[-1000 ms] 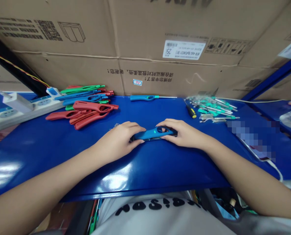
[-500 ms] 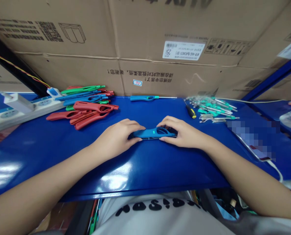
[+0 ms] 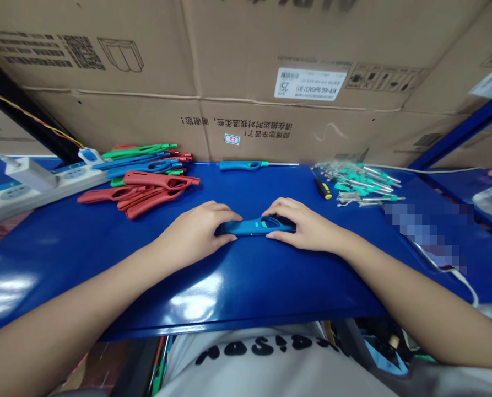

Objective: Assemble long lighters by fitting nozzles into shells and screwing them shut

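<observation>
Between my two hands, at the middle of the table, is a blue long-reach lighter body [image 3: 248,227] with an oval trigger opening and small teal marks showing in it. My left hand [image 3: 194,229] has its thumb and fingers closed on the left end. Around the right end, beside the oval opening, my right hand [image 3: 307,226] is closed in a similar pinch. The fingers cover both tips of the body. No metal tube shows on it.
Red, blue and green lighter shells [image 3: 158,187] are heaped at the left by a white power strip [image 3: 70,179]. A blue lighter with a metal tube [image 3: 241,165] lies at the back. Rightward are a screwdriver [image 3: 323,187], teal-and-metal lighter parts [image 3: 365,183] and a phone [image 3: 427,237]. Cardboard [image 3: 237,82] stands behind.
Both hands and the blue lighter body have shifted slightly left. The body has turned a little, and more teal shows near its trigger opening. Both hands keep their hold.
</observation>
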Demonstrator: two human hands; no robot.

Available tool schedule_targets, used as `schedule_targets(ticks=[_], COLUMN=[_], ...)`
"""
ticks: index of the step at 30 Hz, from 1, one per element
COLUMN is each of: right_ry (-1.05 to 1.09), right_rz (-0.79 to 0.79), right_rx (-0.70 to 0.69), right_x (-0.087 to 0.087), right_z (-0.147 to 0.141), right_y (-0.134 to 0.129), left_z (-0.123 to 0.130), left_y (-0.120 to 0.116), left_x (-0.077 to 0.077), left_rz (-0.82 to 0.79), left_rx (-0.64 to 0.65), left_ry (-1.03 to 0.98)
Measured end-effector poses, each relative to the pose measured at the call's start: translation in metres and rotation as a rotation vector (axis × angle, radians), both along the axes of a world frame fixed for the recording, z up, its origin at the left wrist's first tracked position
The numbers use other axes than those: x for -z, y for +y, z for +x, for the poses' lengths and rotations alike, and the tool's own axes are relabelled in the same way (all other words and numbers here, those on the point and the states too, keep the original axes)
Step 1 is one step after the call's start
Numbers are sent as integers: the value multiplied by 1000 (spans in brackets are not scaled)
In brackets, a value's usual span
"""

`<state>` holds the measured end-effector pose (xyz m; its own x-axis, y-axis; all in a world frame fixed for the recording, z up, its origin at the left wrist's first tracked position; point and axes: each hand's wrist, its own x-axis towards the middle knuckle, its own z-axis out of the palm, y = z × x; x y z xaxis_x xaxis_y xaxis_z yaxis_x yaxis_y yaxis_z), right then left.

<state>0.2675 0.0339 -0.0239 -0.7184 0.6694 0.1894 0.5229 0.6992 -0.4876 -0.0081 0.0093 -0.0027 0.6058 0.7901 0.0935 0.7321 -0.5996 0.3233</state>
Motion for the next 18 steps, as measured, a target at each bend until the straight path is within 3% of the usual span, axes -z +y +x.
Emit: schedule_targets(ticks=[12, 18], right_ry=[-91, -278], right_rz=[72, 307], right_rx=[17, -28], right_x=[-2, -7], right_z=[-1, -3], right_y=[-2, -7], left_z=[0, 2], left_y=[-1, -5], left_x=[1, 4], left_rz=[-1, 150], left_rx=[15, 69], left_ry=[9, 236])
